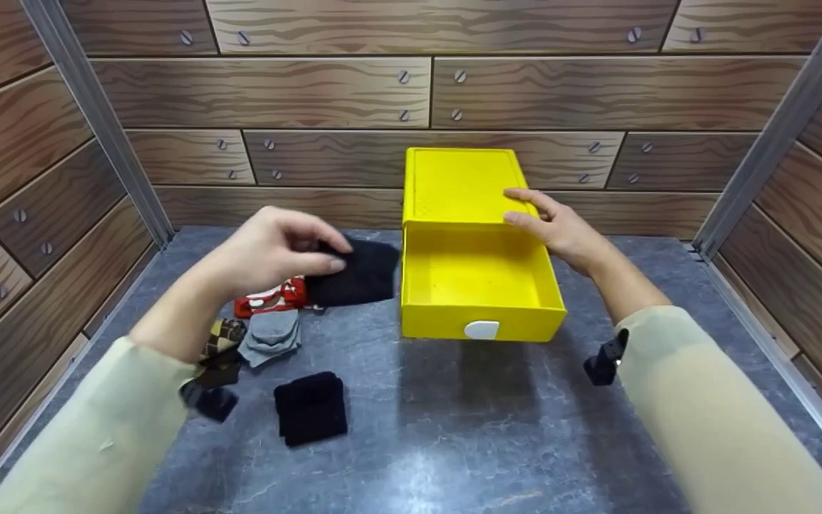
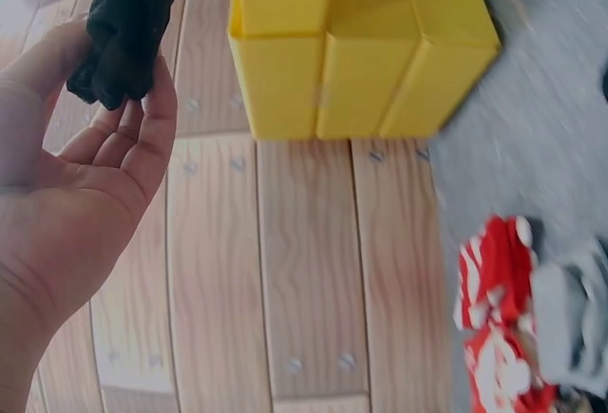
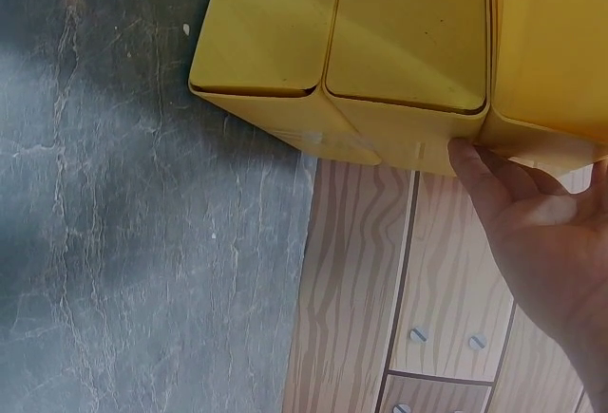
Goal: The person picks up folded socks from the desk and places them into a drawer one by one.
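My left hand [image 1: 268, 250] pinches a folded black sock [image 1: 361, 275] between thumb and fingers, just left of the yellow drawer unit [image 1: 464, 182]. In the left wrist view the same black sock [image 2: 128, 28] sticks up from the fingers. The unit's top drawer [image 1: 482, 323] is pulled out, its yellow floor showing and a white knob on its front. At the unit's upper right edge rests my right hand [image 1: 561, 225], fingers extended on the top; in the right wrist view its thumb touches the side wall. Another folded black sock [image 1: 311, 408] lies on the table nearer me.
Left on the grey table [image 1: 397, 442] lie folded grey socks [image 1: 270, 335], red and white socks [image 2: 496, 271] and brown argyle socks [image 1: 224, 339], partly behind the left arm. Wood-patterned walls [image 1: 325, 93] surround the table. Two lower drawers [image 3: 408, 33] sit closed beneath the pulled-out one.
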Demonstrator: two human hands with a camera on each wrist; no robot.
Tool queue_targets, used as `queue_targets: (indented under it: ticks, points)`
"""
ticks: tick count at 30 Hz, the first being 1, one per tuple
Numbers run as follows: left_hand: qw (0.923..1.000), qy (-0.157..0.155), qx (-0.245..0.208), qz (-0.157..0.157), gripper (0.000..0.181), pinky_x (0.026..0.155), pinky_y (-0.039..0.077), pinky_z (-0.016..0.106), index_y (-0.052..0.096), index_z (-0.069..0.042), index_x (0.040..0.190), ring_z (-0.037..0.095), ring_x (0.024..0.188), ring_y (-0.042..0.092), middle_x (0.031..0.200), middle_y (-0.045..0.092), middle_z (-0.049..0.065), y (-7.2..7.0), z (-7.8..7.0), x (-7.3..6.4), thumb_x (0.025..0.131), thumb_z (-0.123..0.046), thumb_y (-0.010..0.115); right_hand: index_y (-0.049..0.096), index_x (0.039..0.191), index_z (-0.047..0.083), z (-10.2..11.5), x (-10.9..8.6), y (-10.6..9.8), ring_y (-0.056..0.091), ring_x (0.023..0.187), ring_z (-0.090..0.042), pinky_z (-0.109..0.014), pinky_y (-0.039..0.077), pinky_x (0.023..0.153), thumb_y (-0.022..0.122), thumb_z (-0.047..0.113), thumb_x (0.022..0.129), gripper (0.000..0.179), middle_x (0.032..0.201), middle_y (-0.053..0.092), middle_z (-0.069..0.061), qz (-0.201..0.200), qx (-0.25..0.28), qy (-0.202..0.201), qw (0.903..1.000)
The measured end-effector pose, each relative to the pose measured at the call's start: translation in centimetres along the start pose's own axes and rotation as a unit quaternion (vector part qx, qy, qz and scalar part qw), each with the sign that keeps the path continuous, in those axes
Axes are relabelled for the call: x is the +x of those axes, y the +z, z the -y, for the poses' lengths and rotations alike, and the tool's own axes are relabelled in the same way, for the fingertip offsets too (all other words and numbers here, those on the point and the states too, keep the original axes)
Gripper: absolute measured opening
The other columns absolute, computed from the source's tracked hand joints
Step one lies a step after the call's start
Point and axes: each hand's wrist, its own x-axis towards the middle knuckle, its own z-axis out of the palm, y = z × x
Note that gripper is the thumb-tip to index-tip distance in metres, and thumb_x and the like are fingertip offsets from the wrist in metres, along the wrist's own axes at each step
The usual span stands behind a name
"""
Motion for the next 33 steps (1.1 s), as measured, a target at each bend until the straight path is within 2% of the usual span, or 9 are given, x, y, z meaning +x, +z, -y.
queue_targets:
  ticks: [7,13,21,25,33]
  points:
    - [0.9997,0.023,0.003,0.010,0.018,0.076,0.056,0.025,0.084,-0.013,0.110,0.016,0.083,0.071,0.103,0.080,0.001,2.5,-1.8,4.1,0.092,-0.014,0.085,0.033,0.168,0.027,-0.1,0.0,-0.1,0.043,0.140,-0.038,-0.059,0.041,0.116,0.067,0.058,0.100,0.082,0.165,0.031,-0.022,-0.003,0.001,0.002,1.0000]
    - [0.9996,0.026,0.000,0.012,0.020,0.081,0.056,0.028,0.084,-0.013,0.113,0.017,0.087,0.068,0.106,0.079,0.000,4.8,-2.7,6.9,0.093,-0.015,0.084,0.032,0.168,0.027,-0.3,0.2,0.0,0.043,0.139,-0.039,-0.058,0.042,0.114,0.066,0.055,0.102,0.079,0.162,0.034,-0.023,-0.002,-0.004,0.000,1.0000]
    - [0.9983,-0.006,-0.043,0.038,0.020,0.087,0.059,0.032,0.083,-0.015,0.116,0.020,0.096,0.066,0.110,0.076,0.000,7.4,-2.9,9.4,0.097,-0.014,0.080,0.034,0.167,0.027,-0.3,0.2,-0.1,0.043,0.140,-0.040,-0.059,0.040,0.115,0.066,0.056,0.102,0.078,0.163,0.035,-0.022,-0.004,-0.007,-0.002,1.0000]
    - [0.9972,-0.019,-0.046,0.056,0.020,0.090,0.058,0.032,0.082,-0.016,0.117,0.020,0.099,0.067,0.112,0.076,-0.001,8.5,-2.8,10.3,0.097,-0.016,0.080,0.033,0.168,0.027,-0.3,0.3,-0.1,0.044,0.138,-0.039,-0.057,0.041,0.115,0.065,0.054,0.103,0.077,0.162,0.036,-0.022,0.001,-0.001,-0.006,1.0000]
    - [0.9928,-0.016,-0.045,0.110,0.022,0.094,0.056,0.031,0.082,-0.015,0.120,0.019,0.105,0.065,0.115,0.076,-0.002,11.5,-2.7,11.9,0.098,-0.018,0.079,0.035,0.167,0.029,-0.3,0.1,-0.2,0.045,0.140,-0.039,-0.057,0.041,0.115,0.065,0.057,0.102,0.077,0.164,0.035,-0.020,0.000,-0.008,-0.004,1.0000]
